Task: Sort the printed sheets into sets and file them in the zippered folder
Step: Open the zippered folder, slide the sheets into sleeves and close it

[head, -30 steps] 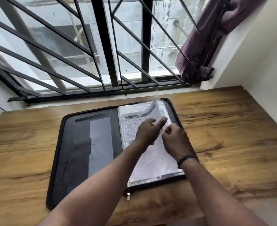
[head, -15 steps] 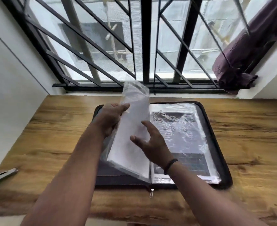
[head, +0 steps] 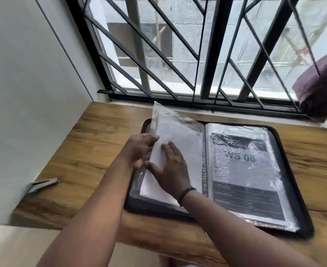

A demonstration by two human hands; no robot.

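A black zippered folder (head: 297,191) lies open on the wooden table. Its right side shows a clear sleeve holding a printed sheet (head: 243,170) marked "WS 08". A turned clear sleeve with a white sheet (head: 180,137) inside leans over the left half, its far corner raised. My left hand (head: 139,149) holds the sleeve's left edge, fingers behind it and thumb at the front. My right hand (head: 170,166) lies flat on the white sheet with fingers straight, pressing it down.
A metal stapler-like tool (head: 43,185) lies at the table's left edge by the white wall. The barred window (head: 208,54) runs along the back. A purple cloth (head: 320,87) hangs at the right on the sill.
The sleeve has swung from nearly upright down towards the folder's left half. My right hand moved from behind it onto its face. The view shifted left and closer.
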